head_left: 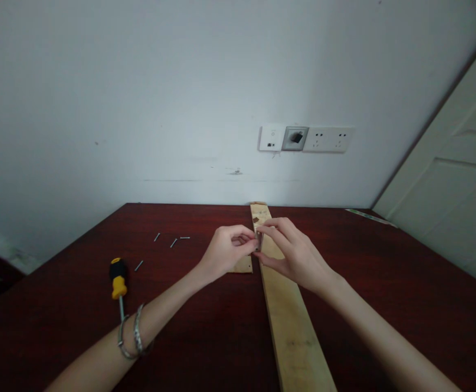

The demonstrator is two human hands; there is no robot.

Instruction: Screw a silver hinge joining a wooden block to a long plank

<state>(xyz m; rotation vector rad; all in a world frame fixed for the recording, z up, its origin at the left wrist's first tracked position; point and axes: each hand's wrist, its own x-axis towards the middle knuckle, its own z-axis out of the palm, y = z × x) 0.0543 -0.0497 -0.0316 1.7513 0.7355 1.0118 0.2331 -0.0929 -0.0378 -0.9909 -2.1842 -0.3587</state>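
My left hand (225,250) and my right hand (291,253) meet above the long wooden board (291,326). Between their fingertips is a small, light metal plate (258,240), with a dark spot near its lower end; its full shape is hidden by the fingers. The left thumb and fingers are pinched together at its left side. On its right side, the right thumb and fingertips close around it from below and above. A shorter wooden piece (243,265) lies under my left hand, left of the long board, with a small dark hole near its corner.
Several loose screws (174,243) lie on the dark red table (205,337) at the left. A screwdriver (119,280) with a black and yellow handle lies near my left forearm. Wall sockets (328,140) are behind; a thin strip (371,217) lies at the back right.
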